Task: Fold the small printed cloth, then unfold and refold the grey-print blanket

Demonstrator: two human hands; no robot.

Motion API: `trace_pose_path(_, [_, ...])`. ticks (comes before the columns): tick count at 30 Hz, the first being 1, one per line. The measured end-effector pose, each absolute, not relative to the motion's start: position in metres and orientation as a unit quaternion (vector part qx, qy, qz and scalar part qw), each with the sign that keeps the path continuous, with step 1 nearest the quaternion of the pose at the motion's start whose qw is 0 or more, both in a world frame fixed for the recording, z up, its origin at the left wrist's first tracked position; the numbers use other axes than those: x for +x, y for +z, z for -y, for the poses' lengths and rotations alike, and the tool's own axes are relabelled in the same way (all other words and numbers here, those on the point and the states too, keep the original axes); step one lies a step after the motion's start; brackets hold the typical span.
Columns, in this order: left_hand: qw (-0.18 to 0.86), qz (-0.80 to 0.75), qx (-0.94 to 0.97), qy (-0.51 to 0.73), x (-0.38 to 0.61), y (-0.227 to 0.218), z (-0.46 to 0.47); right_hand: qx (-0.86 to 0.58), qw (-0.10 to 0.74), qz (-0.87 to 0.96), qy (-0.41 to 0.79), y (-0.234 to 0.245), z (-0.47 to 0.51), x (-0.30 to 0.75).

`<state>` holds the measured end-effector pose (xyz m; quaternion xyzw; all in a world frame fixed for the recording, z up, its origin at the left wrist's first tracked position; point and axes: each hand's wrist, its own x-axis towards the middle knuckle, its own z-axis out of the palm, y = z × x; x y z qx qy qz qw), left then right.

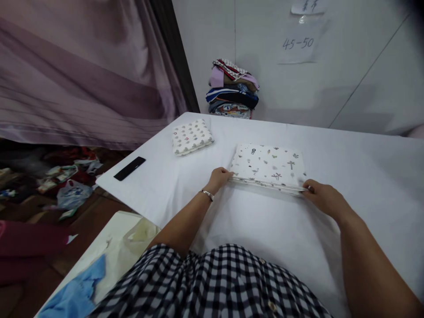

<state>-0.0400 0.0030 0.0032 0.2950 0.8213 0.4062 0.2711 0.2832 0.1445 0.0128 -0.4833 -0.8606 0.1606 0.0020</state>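
left hand (220, 178) and right hand (323, 198) tight on opposite near corners of the folded printed cloth (269, 166)

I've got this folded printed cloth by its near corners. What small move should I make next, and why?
Probably a gentle outward tug with both hands to even up the near edge: your left hand and right hand hold opposite ends of it, and several layers of the folded printed cloth show along that edge.
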Motion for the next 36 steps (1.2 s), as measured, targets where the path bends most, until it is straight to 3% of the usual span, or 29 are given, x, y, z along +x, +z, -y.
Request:
trace_pose_path(10, [0.323,-0.814,0.281,0.392,-0.039,-0.002,0.000,-0.495,0.003,0.850,0.180,0.007,-0.148,0.287])
trace_pose_path(29, [0.346,-0.804,0.282,0.393,-0.027,-0.007,-0.006,-0.486,0.016,0.791,0.371,0.002,-0.159,0.304])
trace_pose_path(33, [0.301,-0.828,0.316,0.353,-0.031,-0.006,-0.011,-0.508,0.076,0.744,0.427,0.006,-0.156,0.306])
trace_pose_path(36, [0.291,-0.834,0.333,0.331,-0.027,-0.005,-0.019,-0.559,0.129,0.718,0.394,0.001,-0.155,0.294])
